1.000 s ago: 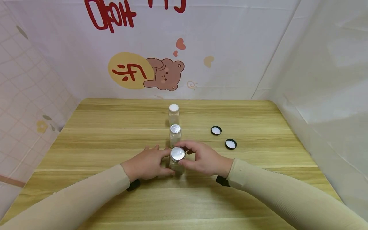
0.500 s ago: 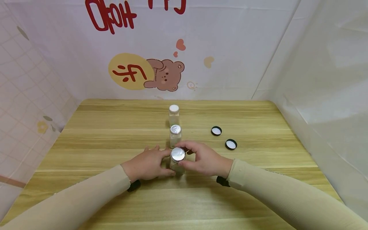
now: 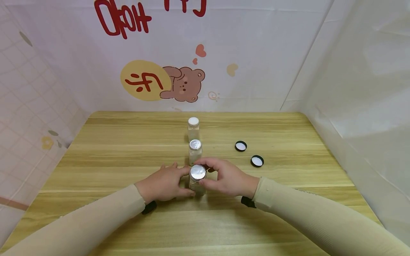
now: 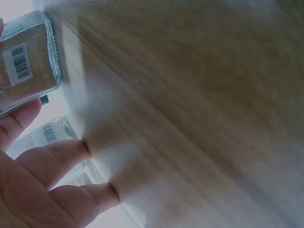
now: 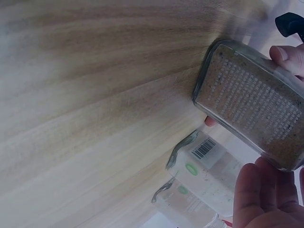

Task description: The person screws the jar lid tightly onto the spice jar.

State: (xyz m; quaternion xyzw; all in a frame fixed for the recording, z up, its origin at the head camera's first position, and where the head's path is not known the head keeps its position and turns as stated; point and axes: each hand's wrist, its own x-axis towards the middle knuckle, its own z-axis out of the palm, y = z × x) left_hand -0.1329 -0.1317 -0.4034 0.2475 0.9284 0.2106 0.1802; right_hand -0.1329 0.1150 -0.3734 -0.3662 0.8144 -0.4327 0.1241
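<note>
A square glass seasoning jar with a silver foil seal stands upright at the front of a short row. Brown granules fill it, and the right wrist view shows print on its side. My left hand grips its lower body between thumb and index finger, the other fingers spread on the table. Around its top, just under the foil, my right hand holds it with thumb and index finger. Directly behind stands a second foil-sealed jar. Farther back is a third jar with a white top.
Two black lids with white liners, a farther lid and a nearer lid, lie liner up to the right of the jars. The wooden table meets white printed sheets at the back and sides.
</note>
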